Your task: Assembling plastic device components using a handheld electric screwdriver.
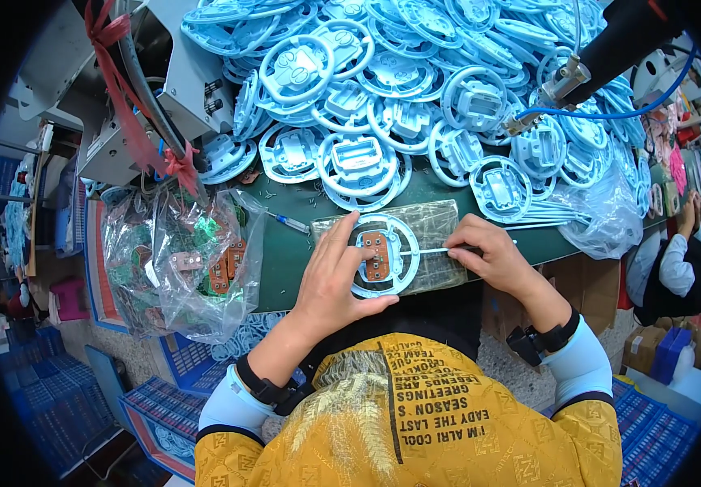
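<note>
A light blue plastic steering-wheel-shaped part [412,278] lies on a taped, greenish pad [440,219] in front of me. Set in its middle is a brown circuit board [377,264] with small round contacts. My left hand [326,280] grips the wheel's left side, thumb at the near rim and fingers along the far rim and board. From the wheel's centre a thin pale stick [430,252] runs right across the rim. My right hand [488,250] pinches its outer end between thumb and fingers. Whether the stick is fixed to the wheel, I cannot tell.
Many similar blue wheels [354,158] are heaped across the green table's [285,268] far side. A clear bag [180,276] of circuit boards lies left, beside a pen-like tool [289,221]. Pale sticks [545,217] lie right, near a hanging black tool [610,57]. Another person [683,260] sits far right.
</note>
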Demonstrator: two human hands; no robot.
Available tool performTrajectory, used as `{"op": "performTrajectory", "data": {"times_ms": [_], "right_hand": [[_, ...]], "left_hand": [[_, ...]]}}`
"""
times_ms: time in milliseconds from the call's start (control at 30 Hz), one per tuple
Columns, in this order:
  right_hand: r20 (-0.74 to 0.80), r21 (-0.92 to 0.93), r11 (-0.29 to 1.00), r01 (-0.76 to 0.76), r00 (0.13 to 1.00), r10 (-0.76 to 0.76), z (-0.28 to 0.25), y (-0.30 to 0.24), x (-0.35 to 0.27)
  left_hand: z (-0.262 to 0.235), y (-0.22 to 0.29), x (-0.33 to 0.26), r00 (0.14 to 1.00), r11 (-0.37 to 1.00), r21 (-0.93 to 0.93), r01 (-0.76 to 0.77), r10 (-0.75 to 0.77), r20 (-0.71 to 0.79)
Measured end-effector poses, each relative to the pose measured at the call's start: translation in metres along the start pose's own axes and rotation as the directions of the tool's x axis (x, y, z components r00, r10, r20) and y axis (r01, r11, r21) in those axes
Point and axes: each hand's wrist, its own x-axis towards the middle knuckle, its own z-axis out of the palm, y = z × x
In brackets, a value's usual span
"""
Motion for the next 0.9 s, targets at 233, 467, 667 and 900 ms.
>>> {"op": "performTrajectory", "data": {"times_ms": [233,467,667,900], "right_hand": [[-0.024,-0.034,0.999,0.000,1.000,-0.001,0.002,-0.002,0.000],[-0.047,-0.095,0.994,0.045,0.998,-0.049,0.006,-0.004,0.000],[-0.055,-0.172,0.979,0.110,0.991,-0.121,0.007,-0.009,0.003],[-0.088,-0.215,0.962,0.170,0.977,-0.193,0.015,-0.005,0.004]], "left_hand": [[0.000,0.000,0.001,1.000,1.000,0.003,-0.017,0.017,0.002],[0.000,0.000,0.001,1.000,1.000,0.009,-0.022,0.022,0.007],[0.000,0.000,0.001,0.999,0.999,0.034,-0.030,0.030,0.011],[-0.003,0.001,0.002,0.998,0.997,0.058,-0.051,0.050,0.025]]}}
